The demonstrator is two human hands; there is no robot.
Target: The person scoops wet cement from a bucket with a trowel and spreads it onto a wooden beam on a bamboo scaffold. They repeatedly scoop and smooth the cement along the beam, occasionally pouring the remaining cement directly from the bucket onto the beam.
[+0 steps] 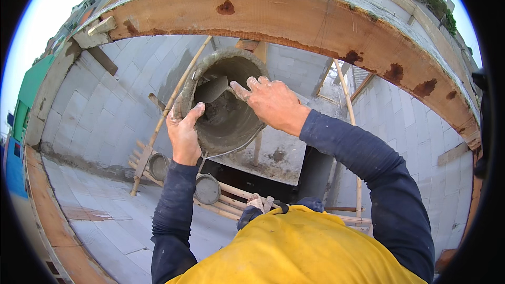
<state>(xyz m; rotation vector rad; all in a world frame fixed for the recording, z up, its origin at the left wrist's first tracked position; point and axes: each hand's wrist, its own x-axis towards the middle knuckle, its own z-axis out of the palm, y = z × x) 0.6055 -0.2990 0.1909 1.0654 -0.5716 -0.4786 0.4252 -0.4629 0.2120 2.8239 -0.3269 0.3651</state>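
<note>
A mortar-caked bucket (pixel 231 135) is tilted so that its mouth faces me, with grey mortar smeared over its rim and inner wall. My left hand (pixel 184 135) grips the bucket's left side, thumb over the rim. Over the right part of the mouth, my right hand (pixel 278 105) is closed around a trowel, whose handle is mostly hidden by the fingers. The trowel's flat grey blade (pixel 212 90) reaches into the bucket. Wet mortar coats the fingers of both hands.
A long wooden formwork board (pixel 294 18) arches across the far side. Below stand a mortar-filled bucket (pixel 208 189) and another bucket (pixel 158 166) beside bamboo poles (pixel 226 200). A flat grey board (pixel 273 152) lies under my hands. Pale block walls (pixel 79 115) surround the space.
</note>
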